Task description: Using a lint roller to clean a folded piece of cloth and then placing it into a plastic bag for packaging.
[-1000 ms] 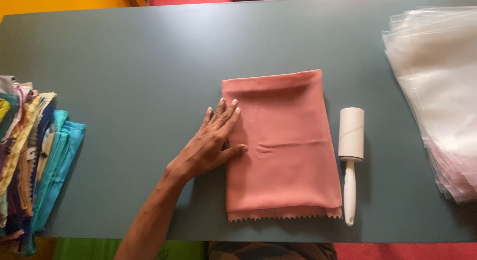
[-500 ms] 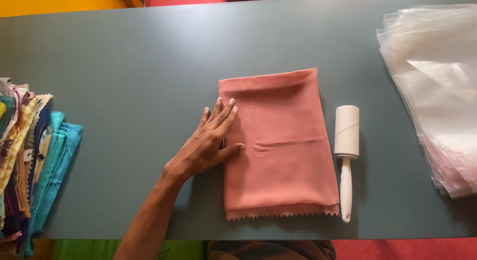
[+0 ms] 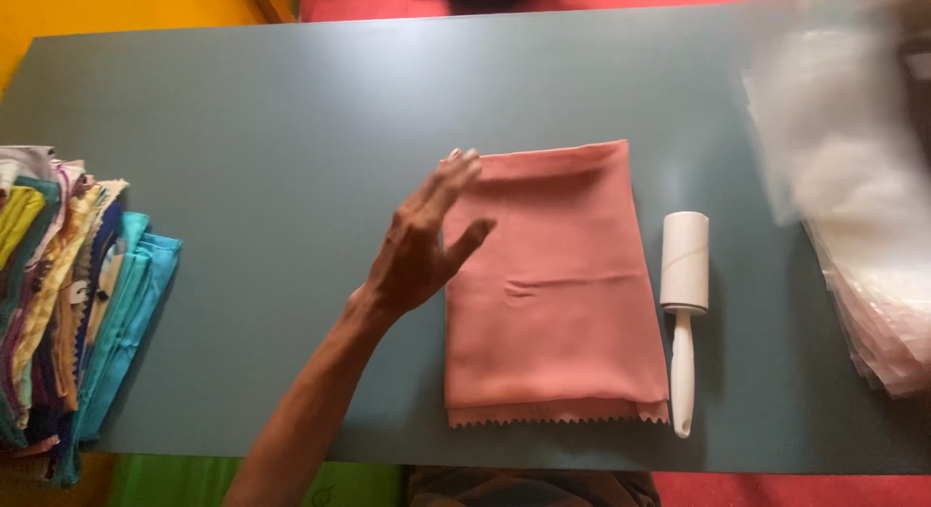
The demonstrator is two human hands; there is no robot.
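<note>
The folded pink cloth lies flat near the middle of the grey table, a little toward the near edge, its zigzag-cut hem facing you and one small crease across its middle. Your left hand is over its left edge with fingers spread and loose, gripping nothing; the fingertips reach the far left corner of the cloth, though you cannot tell whether they touch it or hover just above. Your right hand is out of view.

Just beside the cloth's right edge lies a white lint roller, handle toward the near edge, close enough to pick up without reaching across the fabric. At the left edge sits a stack of folded coloured cloths, partly cut off by the frame. At the right edge a pile of clear plastic sheets or bags is blurred, so its kind and number are hard to make out.
</note>
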